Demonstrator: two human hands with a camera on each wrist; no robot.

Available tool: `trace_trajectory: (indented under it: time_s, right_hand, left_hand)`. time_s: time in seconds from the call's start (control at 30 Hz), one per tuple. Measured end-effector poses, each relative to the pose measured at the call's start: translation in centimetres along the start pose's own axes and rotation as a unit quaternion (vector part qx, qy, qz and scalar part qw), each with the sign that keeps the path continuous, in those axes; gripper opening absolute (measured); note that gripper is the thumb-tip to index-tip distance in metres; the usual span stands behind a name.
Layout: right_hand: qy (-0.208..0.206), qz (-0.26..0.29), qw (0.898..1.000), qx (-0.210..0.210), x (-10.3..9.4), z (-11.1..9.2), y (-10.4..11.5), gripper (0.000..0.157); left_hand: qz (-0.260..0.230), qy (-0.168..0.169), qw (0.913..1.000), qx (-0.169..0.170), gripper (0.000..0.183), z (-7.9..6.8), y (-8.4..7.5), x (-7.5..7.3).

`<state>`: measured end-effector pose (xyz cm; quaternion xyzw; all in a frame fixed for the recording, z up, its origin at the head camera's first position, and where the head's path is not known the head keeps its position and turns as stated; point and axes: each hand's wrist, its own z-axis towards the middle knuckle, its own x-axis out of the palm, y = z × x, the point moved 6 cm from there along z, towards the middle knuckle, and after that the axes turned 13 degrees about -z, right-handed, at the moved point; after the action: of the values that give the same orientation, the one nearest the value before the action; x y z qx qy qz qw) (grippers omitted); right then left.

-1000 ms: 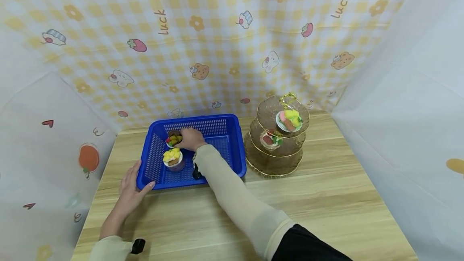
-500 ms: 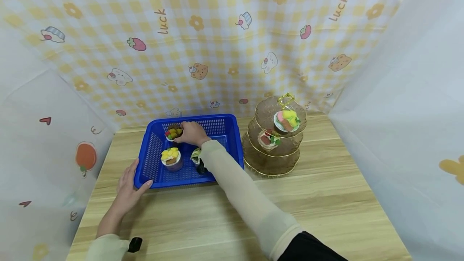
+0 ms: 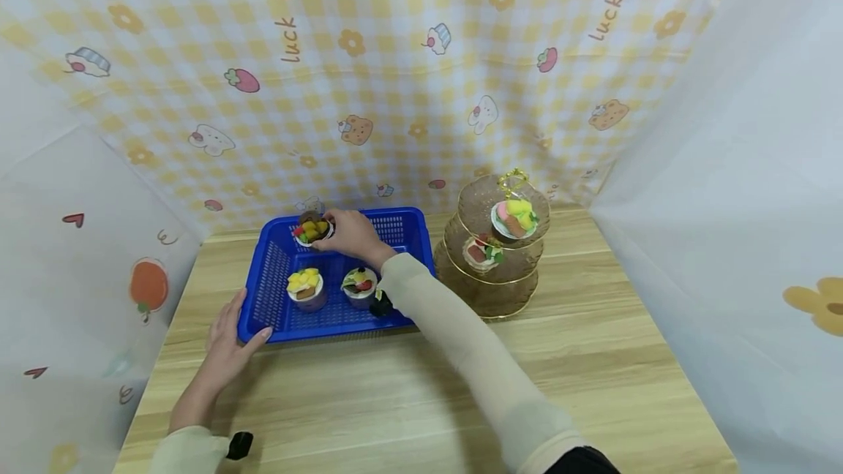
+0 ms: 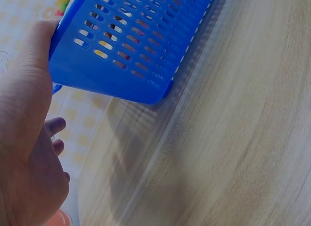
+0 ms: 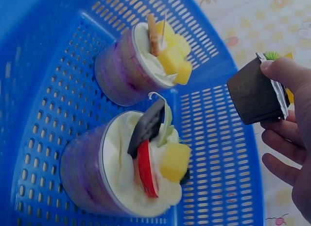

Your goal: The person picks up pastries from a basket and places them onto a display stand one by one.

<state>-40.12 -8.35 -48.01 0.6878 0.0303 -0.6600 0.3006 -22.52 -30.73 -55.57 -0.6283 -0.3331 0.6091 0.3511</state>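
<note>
My right hand (image 3: 354, 234) pinches a toy cupcake (image 3: 309, 231) by its rim, over the back left of the blue basket (image 3: 342, 329). In the right wrist view the cupcake's dark cup (image 5: 250, 92) hangs tilted, thumb at its top edge, with fruit toppings mostly behind the fingers. My left hand (image 3: 227, 346) lies at the basket's near left corner, thumb against the rim and fingers loosely extended outside. Inside the basket stand two dessert cups with purple layers: one topped with yellow cubes (image 3: 306, 290), the other with mixed fruit and a dark cookie (image 3: 360, 284).
Right of the basket stands a three-tier brown glass stand (image 3: 490, 298) with a gold handle. A fruit cupcake (image 3: 515, 220) sits on its top tier, a tart-like dessert (image 3: 483, 253) on the middle one. Behind the wooden table (image 3: 421, 401) hangs a checked cloth (image 3: 395, 79).
My right hand has lifted the cupcake up and slightly back from the basket. Its arm no longer covers the fruit-and-cookie dessert cup. The left hand keeps its place at the corner.
</note>
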Motion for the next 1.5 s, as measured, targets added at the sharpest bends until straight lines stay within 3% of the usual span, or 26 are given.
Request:
trace_trajectory:
  time_s: [0.33,0.7,1.13,1.5]
  right_hand:
    - [-0.051,0.002,0.999,0.008,-2.6,-3.0,-0.9,0.06]
    - [-0.074,-0.008,0.997,0.016,-5.5,-9.1,-1.5,0.063]
    - [-0.164,-0.018,0.986,0.007,-8.0,-18.7,-5.8,0.063]
    - [-0.229,0.007,0.972,0.058,-8.7,-27.6,-11.5,0.062]
  left_hand:
    - [0.002,0.002,0.9999,-0.011,0.095,0.0,0.4,-0.1]
    - [0.003,0.009,0.9997,-0.023,0.095,0.0,0.3,-0.1]
    - [0.006,0.009,0.9996,-0.028,0.096,-0.1,0.4,0.0]
    - [0.004,0.016,0.9994,-0.031,0.095,-0.1,0.4,0.1]
